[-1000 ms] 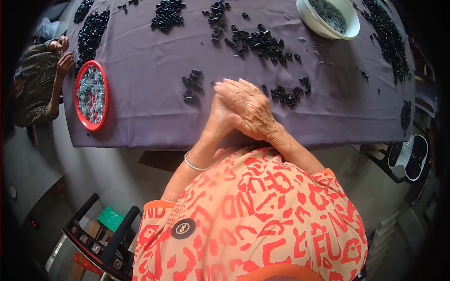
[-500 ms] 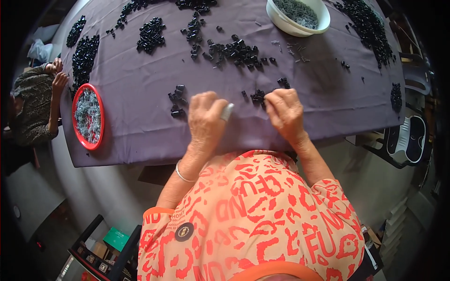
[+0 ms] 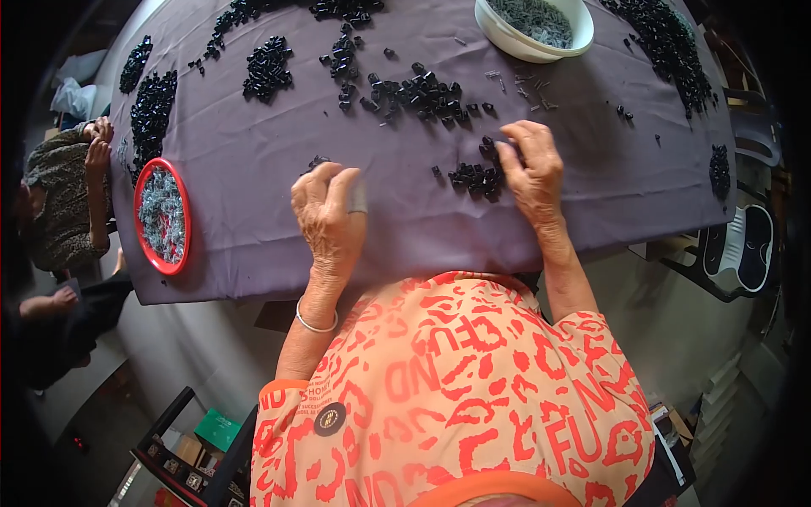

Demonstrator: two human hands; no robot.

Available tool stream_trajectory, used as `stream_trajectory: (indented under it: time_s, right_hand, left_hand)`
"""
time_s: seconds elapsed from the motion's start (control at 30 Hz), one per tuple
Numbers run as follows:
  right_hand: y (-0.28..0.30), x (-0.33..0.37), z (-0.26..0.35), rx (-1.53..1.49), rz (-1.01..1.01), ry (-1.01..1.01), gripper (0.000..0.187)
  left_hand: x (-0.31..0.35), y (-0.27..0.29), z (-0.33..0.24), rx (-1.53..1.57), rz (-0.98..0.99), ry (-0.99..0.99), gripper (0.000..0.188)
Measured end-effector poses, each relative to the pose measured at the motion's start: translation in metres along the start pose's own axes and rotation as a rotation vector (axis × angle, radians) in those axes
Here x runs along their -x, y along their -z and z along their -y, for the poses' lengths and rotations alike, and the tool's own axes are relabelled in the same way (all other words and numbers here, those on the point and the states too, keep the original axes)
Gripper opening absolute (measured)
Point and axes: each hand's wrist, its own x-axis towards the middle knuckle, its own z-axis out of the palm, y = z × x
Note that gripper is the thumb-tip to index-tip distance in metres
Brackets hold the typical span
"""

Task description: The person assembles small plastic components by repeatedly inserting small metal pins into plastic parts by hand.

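Note:
My left hand (image 3: 328,218) reaches over the small left pile of black cylindrical plastic pieces (image 3: 317,161), covering most of it. Its fingers are bent and somewhat apart, their tips partly hidden, and nothing shows in them. A whitish wrap (image 3: 358,198) is on a digit at its inner side. Just right of another small heap of black pieces (image 3: 477,181), my right hand (image 3: 536,176) hovers with curled fingers and a gap between thumb and forefinger. I see nothing in that gap.
Larger piles of black pieces (image 3: 427,95) lie farther back. A white bowl (image 3: 528,52) of small grey parts stands at the back; loose grey pins (image 3: 541,91) lie near it. At left is a red-rimmed tray (image 3: 187,228) of clear parts, beside another person's hands (image 3: 100,139).
My left hand has moved left, over the small left pile, and its fingers have loosened. My right hand has lifted up and right, off the heap. At left, another person's limb has come into view.

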Motion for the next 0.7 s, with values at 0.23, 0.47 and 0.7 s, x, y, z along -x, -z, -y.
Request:
stream_trajectory:
  time_s: [0.23,0.47,0.7]
  right_hand:
    - [0.018,0.008,-0.006,-0.040,0.034,-0.045,0.010]
    - [-0.015,0.003,0.011,0.065,0.197,0.106,0.019]
    - [-0.001,0.005,-0.001,-0.065,0.150,0.073,0.030]
  left_hand:
    - [-0.005,-0.027,-0.047,0.466,0.186,-0.015,0.021]
    - [-0.005,-0.039,-0.070,0.589,0.221,-0.097,0.026]
    - [0.003,-0.038,-0.053,0.597,0.166,0.044,0.028]
